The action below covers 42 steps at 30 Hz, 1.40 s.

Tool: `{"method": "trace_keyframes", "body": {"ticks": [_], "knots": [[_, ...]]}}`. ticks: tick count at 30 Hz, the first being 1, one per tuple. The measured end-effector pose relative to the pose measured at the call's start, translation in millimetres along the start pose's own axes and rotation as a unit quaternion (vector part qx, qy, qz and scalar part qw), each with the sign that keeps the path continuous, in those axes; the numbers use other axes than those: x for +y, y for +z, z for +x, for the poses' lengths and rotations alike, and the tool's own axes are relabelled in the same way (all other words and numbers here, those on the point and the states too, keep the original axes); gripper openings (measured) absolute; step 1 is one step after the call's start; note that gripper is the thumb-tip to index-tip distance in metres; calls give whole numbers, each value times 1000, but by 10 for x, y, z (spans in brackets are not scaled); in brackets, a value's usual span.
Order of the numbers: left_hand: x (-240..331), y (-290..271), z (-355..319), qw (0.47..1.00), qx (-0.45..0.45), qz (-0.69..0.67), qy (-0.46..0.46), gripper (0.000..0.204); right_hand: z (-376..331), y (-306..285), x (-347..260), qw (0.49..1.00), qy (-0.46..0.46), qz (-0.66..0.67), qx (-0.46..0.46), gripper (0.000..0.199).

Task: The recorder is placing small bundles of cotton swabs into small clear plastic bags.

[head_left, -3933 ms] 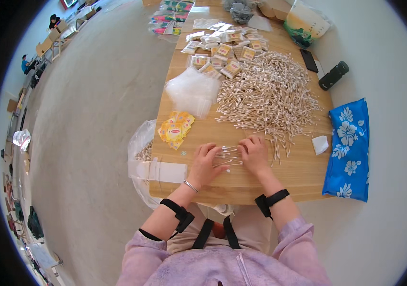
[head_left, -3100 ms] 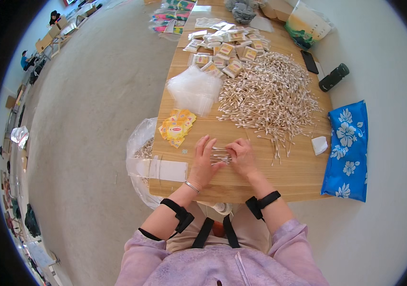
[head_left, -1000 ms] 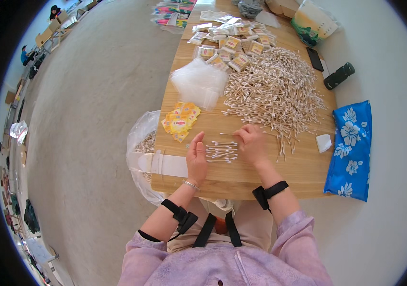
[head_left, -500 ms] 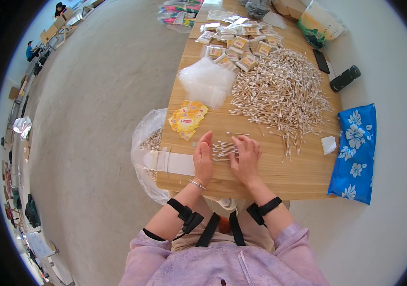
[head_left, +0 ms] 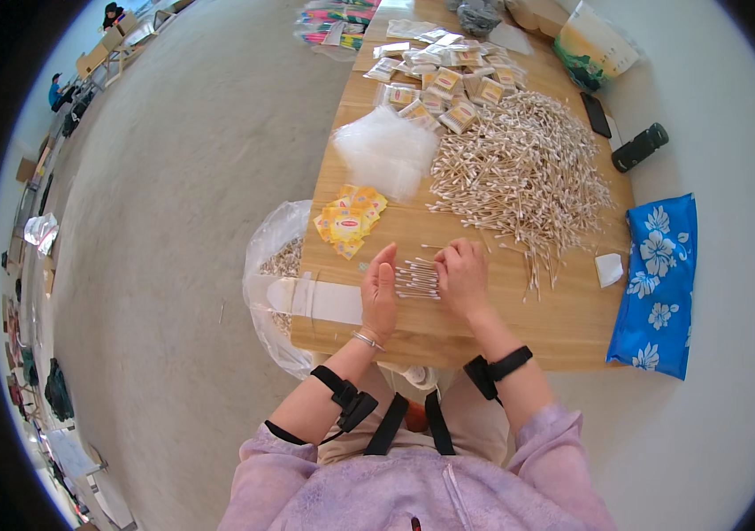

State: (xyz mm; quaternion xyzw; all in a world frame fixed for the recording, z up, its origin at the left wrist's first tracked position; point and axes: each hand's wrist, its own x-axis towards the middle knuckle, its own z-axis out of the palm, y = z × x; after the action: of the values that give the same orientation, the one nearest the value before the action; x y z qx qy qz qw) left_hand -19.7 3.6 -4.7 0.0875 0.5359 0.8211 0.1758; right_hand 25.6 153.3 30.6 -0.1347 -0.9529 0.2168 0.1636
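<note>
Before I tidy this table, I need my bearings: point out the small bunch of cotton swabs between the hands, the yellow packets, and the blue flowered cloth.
small bunch of cotton swabs (head_left: 416,279), head view, middle of the bunch.
yellow packets (head_left: 349,220), head view, centre of the pile.
blue flowered cloth (head_left: 658,274), head view, middle of the fabric.

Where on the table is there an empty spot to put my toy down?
Bare wood lies near the front right corner of the table, between the right hand and the small white square. A narrower strip runs below the yellow packets. The far half is crowded with the cotton swab pile and small packets.
</note>
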Motion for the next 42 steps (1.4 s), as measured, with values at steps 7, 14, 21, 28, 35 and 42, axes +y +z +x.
{"method": "trace_keyframes", "body": {"ticks": [7,14,21,28,35,42], "knots": [[136,34,110,1000,24,-2,21,58,-52,114,-18,1000,11,-4,0,6],[69,0,81,1000,-15,2,-15,62,-224,154,32,946,136,254,147,19],[38,83,32,998,-37,45,-10,58,-315,311,-222,903,123,400,95,37],[3,56,57,1000,3,-29,11,62,-364,277,-156,991,24,102,85,43],[22,23,10,999,-15,-29,-9,61,-447,231,-203,993,-16,116,-5,45],[31,47,-9,999,-34,-12,-22,61,-298,302,-216,903,124,406,71,41]]}}
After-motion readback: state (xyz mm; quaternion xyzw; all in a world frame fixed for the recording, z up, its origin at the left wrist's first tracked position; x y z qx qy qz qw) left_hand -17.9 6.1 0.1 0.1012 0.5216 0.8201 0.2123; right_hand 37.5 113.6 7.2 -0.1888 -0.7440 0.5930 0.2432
